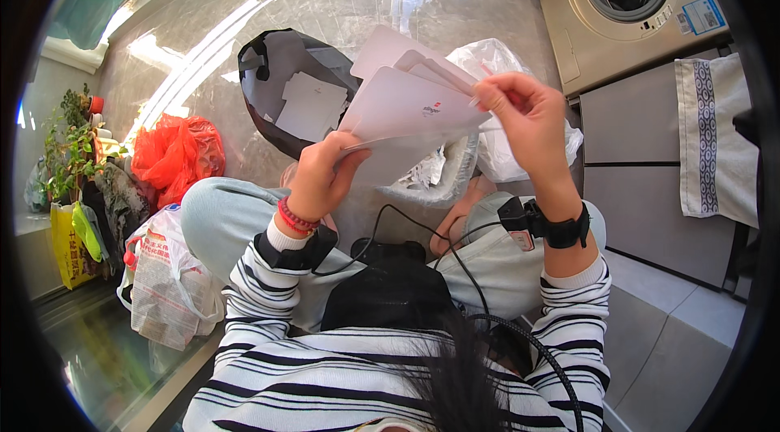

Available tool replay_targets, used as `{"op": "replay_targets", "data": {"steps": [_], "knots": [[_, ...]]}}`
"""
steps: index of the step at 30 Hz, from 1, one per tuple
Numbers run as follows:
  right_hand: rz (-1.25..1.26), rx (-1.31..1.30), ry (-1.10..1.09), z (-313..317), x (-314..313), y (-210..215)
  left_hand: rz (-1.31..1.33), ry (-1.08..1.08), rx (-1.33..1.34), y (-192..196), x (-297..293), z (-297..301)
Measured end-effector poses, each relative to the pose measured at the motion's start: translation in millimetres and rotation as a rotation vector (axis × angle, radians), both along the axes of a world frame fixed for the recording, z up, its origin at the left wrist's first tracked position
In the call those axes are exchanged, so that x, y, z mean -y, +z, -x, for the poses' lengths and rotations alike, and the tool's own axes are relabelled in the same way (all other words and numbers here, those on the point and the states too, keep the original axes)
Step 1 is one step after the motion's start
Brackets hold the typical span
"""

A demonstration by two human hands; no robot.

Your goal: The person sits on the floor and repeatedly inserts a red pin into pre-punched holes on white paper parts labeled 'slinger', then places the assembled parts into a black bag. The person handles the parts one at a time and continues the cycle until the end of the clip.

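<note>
A flattened white cardboard box (406, 111) with a small red and grey print spreads out above my lap. Its flaps overlap in layers toward the top. My left hand (325, 174) pinches its lower left edge between thumb and fingers. At the right edge my right hand (526, 119) has thumb and fingertips closed on a corner of it. Beyond my left hand stands a wide-mouthed black bag (268, 119), with white card pieces (313, 107) lying inside. Partly hidden beneath the held box, a bag-lined bin (455, 176) contains crumpled silvery and white scraps.
A translucent white plastic bag (491, 152) lies right of the bin. On the left are a red plastic bag (179, 152), a white printed bag (171, 278) and potted plants (69, 148). A washing machine (626, 18) and grey drawers (650, 188) line the right. Black cables (406, 217) cross my lap.
</note>
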State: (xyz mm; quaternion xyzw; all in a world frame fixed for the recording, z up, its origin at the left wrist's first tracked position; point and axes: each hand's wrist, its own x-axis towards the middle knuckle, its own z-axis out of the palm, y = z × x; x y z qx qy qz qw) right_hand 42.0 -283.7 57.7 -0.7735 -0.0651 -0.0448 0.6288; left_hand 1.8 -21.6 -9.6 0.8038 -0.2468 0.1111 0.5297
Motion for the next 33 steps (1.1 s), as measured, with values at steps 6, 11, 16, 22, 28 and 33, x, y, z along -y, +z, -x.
{"op": "replay_targets", "data": {"steps": [6, 11, 16, 22, 28, 33], "knots": [[0.351, -0.019, -0.009, -2.1, 28.8, 6.9, 0.066, 0.122, -0.116, -0.9, -0.8, 0.0], [0.558, -0.126, -0.008, -0.9, 38.4, 27.0, 0.108, 0.142, -0.159, -3.2, -1.4, -2.7], [0.549, 0.343, -0.019, -1.4, 18.6, 17.2, -0.074, 0.149, -0.101, -1.8, -3.6, 0.3], [0.588, 0.430, 0.226, -0.4, 30.2, 17.0, 0.002, 0.046, 0.083, -1.9, -5.8, 1.3], [0.241, 0.570, -0.196, -7.9, 80.1, 29.5, -0.019, -0.001, 0.290, 3.5, -8.0, -0.1], [-0.050, 0.606, -0.674, -20.7, 106.2, 27.3, -0.132, -0.009, 0.438, 11.7, -7.0, 3.2]]}}
